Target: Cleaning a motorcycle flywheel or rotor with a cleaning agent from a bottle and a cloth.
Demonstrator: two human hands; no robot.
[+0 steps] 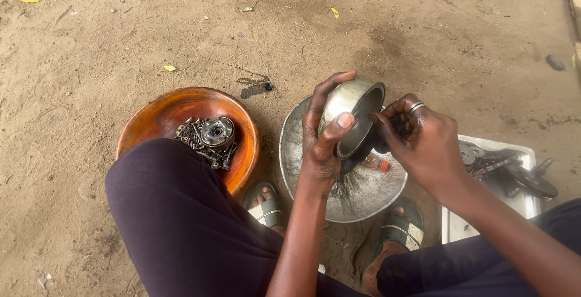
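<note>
Left hand (321, 146) grips a tilted metal drum (354, 115), thumb across its rim, above the grey basin (296, 152). Right hand (420, 143) pinches a dark rag or brush at the drum's mouth; which, cannot tell. Best keep drum steady over basin so drips fall inside. Orange bowl (157, 115) holds bolts. No labels visible.

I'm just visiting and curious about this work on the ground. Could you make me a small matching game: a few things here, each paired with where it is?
Things:
1. Small metal bowl
2. Bolts and round metal part
3. Gears and dark parts

Places:
A. In the white tray
B. Held in the left hand
C. In the orange bowl

Pairs: 1-B, 2-C, 3-A
</note>
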